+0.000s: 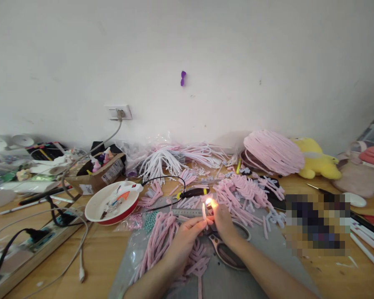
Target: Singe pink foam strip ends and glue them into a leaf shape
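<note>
Pink strip (203, 211): short, pale pink piece, standing nearly upright above the bench, pinched at its lower end by the fingertips of the left hand (183, 241).
Strip's top end: free, just left of the flame (208, 202), touching or nearly so.
Lighter (209, 206): held upright in the right hand (223, 224), body mostly hidden by the fingers, only its top showing.
Lighter state: lit, with a small bright yellow-orange flame.

Left hand (183, 238) sat just left of right hand (224, 222) at table centre, scissors (229, 253) under them. Bowl (95, 205) lay left (glue gun (124, 193) in it), power strip (34, 245) farther left, plush toy (314, 164) back right.
</note>
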Motion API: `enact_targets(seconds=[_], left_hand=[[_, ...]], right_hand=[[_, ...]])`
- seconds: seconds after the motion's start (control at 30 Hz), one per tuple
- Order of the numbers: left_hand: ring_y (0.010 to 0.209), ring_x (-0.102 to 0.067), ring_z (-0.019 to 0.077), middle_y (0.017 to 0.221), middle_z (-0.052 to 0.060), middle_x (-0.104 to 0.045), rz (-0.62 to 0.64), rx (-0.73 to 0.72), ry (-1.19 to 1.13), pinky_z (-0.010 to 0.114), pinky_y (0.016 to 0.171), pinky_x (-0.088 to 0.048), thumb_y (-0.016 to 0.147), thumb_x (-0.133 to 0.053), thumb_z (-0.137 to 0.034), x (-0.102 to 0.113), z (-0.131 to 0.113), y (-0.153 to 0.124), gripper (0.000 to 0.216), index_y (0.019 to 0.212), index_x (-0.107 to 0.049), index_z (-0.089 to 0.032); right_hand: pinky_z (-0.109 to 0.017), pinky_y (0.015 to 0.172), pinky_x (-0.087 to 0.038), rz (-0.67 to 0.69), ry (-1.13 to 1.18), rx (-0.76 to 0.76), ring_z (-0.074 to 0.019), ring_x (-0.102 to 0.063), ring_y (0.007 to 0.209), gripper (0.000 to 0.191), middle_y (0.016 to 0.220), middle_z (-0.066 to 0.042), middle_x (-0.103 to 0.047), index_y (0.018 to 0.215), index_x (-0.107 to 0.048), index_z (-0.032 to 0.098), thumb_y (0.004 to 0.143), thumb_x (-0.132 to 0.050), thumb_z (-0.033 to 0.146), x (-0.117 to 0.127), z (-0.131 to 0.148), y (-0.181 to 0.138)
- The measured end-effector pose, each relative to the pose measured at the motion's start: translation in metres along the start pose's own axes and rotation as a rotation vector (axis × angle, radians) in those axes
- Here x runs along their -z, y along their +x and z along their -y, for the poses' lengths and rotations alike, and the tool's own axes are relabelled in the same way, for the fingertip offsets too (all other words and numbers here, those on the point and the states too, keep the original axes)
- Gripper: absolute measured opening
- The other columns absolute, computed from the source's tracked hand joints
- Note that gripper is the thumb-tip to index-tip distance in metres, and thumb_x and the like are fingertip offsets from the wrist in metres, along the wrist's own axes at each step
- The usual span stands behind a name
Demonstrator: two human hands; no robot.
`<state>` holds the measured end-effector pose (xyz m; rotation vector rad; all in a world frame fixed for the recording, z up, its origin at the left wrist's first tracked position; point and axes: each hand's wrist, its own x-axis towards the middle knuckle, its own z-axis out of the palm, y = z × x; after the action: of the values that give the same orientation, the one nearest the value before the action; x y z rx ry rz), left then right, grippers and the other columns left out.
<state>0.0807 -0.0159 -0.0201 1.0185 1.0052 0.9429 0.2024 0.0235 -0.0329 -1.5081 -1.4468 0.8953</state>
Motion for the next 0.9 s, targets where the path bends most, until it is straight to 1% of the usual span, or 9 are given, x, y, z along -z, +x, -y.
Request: enact_targets(seconds=[0.07,0.17,0.23,0.37,0.53,0.7,0.8,0.9], left_hand=[[0.093,-0.054,0.0236,0.097,0.006,-0.068,0.008,-0.001,-0.005,0.032,0.081,-0.036,0.072,-0.057,-0.034,-0.0003,-0.0002,-0.0001,0.027,0.087,-0.070,-0.016],[0.088,-0.054,0.0222,0.096,0.006,-0.069,-0.012,-0.011,-0.004,0.031,0.079,-0.037,0.073,-0.055,-0.034,-0.0011,0.0004,-0.0002,0.027,0.085,-0.070,-0.016],[0.086,-0.054,0.0213,0.095,0.005,-0.069,-0.022,-0.019,0.005,0.030,0.077,-0.037,0.074,-0.054,-0.033,-0.0013,0.0012,-0.0001,0.026,0.085,-0.070,-0.016],[0.087,-0.053,0.0204,0.095,0.004,-0.069,0.005,-0.019,0.019,0.029,0.076,-0.036,0.073,-0.054,-0.033,-0.0004,0.0023,0.0001,0.024,0.083,-0.070,-0.018],[0.088,-0.053,0.0209,0.096,0.003,-0.068,-0.010,-0.010,0.032,0.029,0.076,-0.037,0.073,-0.053,-0.034,-0.0015,0.0006,-0.0008,0.025,0.082,-0.070,-0.018],[0.090,-0.054,0.0228,0.094,0.005,-0.069,-0.034,-0.015,0.020,0.031,0.078,-0.037,0.072,-0.053,-0.035,-0.0051,-0.0020,-0.0027,0.027,0.084,-0.070,-0.016],[0.088,-0.055,0.0228,0.092,0.005,-0.069,-0.054,-0.004,0.041,0.031,0.077,-0.038,0.071,-0.054,-0.036,-0.0042,-0.0008,-0.0015,0.028,0.083,-0.070,-0.017],[0.086,-0.054,0.0225,0.090,0.005,-0.069,-0.058,0.002,0.070,0.030,0.074,-0.038,0.069,-0.056,-0.039,-0.0009,0.0029,0.0016,0.028,0.081,-0.071,-0.017]], right_hand=[[-0.023,0.045,-0.025,0.004,-0.025,0.004,-0.0113,-0.036,0.045,0.027,0.045,0.003,-0.035,0.053,-0.034,0.021,0.078,-0.029,0.028,0.0010,0.0031,-0.0007],[-0.023,0.045,-0.025,0.025,-0.003,0.010,-0.0110,-0.037,0.044,0.027,0.045,0.004,-0.035,0.052,-0.033,0.021,0.079,-0.027,0.026,0.0014,0.0051,-0.0018],[-0.023,0.045,-0.025,0.023,0.025,-0.016,-0.0109,-0.037,0.043,0.031,0.044,0.003,-0.034,0.051,-0.030,0.021,0.080,-0.025,0.029,0.0004,0.0040,-0.0022],[-0.024,0.044,-0.024,0.012,0.038,-0.055,-0.0110,-0.036,0.042,0.035,0.043,0.003,-0.033,0.049,-0.026,0.021,0.082,-0.023,0.034,-0.0017,0.0000,-0.0022],[-0.024,0.045,-0.024,-0.011,-0.018,-0.012,-0.0113,-0.036,0.043,0.035,0.042,0.003,-0.034,0.048,-0.025,0.022,0.082,-0.023,0.031,-0.0001,0.0009,-0.0023],[-0.024,0.046,-0.023,0.015,-0.085,0.057,-0.0116,-0.037,0.045,0.030,0.044,0.003,-0.038,0.051,-0.032,0.021,0.080,-0.026,0.024,0.0021,0.0041,-0.0019],[-0.025,0.046,-0.024,0.016,-0.035,0.031,-0.0121,-0.038,0.044,0.034,0.043,0.002,-0.039,0.050,-0.032,0.021,0.082,-0.024,0.029,0.0007,0.0015,-0.0017],[-0.025,0.047,-0.028,-0.021,0.064,-0.008,-0.0129,-0.040,0.045,0.040,0.043,0.001,-0.041,0.048,-0.032,0.021,0.082,-0.024,0.040,-0.0012,-0.0026,-0.0013]])
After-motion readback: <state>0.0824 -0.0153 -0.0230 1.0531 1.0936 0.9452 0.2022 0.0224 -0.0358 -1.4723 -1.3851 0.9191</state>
